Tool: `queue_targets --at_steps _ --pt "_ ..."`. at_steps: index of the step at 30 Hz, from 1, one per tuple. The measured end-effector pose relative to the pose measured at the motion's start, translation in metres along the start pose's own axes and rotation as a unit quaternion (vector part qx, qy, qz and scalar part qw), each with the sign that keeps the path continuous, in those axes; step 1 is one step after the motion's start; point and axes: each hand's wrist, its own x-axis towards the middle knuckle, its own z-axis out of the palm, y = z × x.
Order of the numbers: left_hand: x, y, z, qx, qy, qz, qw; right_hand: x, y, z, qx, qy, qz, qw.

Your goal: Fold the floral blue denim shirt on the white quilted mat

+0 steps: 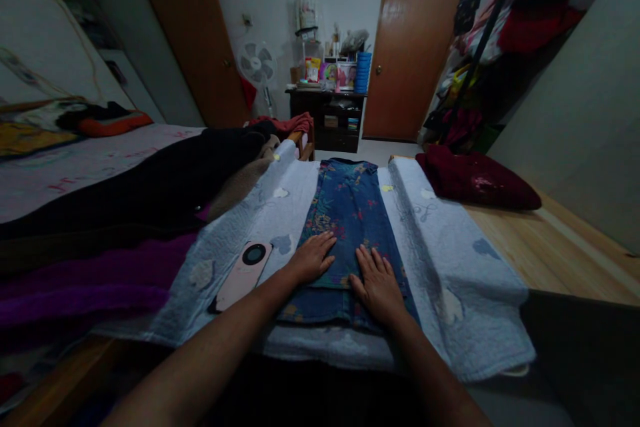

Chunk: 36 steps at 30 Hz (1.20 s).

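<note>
Folded blue floral trousers (350, 213) lie lengthwise on a pale grey-blue quilted cloth (450, 260). My left hand (313, 257) rests flat on the left side of the fabric, fingers spread, near the folded-over hem. On the right side, my right hand (379, 283) lies palm down with its fingers apart, also pressing on the fabric. Neither hand grips anything. A pink phone (243, 275) with a round black camera ring lies on the cloth, left of my left forearm.
A dark red folded garment (480, 177) sits on the wooden surface (530, 240) at right. Black and purple clothes (100, 267) cover the bed edge at left. Behind are a fan (257, 63), a dark cabinet (327, 121) and hanging clothes (540, 13).
</note>
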Motion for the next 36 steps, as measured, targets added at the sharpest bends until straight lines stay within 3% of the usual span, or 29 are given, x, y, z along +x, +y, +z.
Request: queue_targets --at_steps 7,13,16,21,25,29,30,36 --pt "0.001 0.011 -0.011 0.012 -0.041 -0.028 0.999 -0.007 -0.001 -0.001 0.008 -0.008 0.000 1.000" --pt "0.034 0.044 -0.020 0.039 -0.035 -0.098 0.994 -0.025 -0.001 -0.001 0.010 -0.029 -0.026 0.999" --pt "0.055 0.059 -0.015 0.037 -0.003 -0.083 0.996 -0.038 -0.003 -0.003 0.017 -0.037 -0.030 0.999" --pt "0.075 0.070 0.009 0.018 0.000 -0.051 0.999 -0.050 0.004 -0.022 0.090 -0.055 -0.053 0.993" --pt "0.074 0.069 0.029 0.027 0.045 -0.042 0.998 -0.027 0.026 -0.040 0.184 -0.050 -0.036 0.981" --pt "0.071 0.066 0.036 0.034 0.070 -0.029 0.997 0.021 0.051 -0.026 0.169 0.105 0.003 0.980" --pt "0.071 0.065 0.036 0.035 0.072 -0.026 0.996 0.033 0.056 -0.019 0.152 0.118 0.010 0.981" --pt "0.070 0.064 0.036 0.037 0.081 -0.016 0.996 0.069 0.067 0.009 0.007 0.052 0.074 0.996"
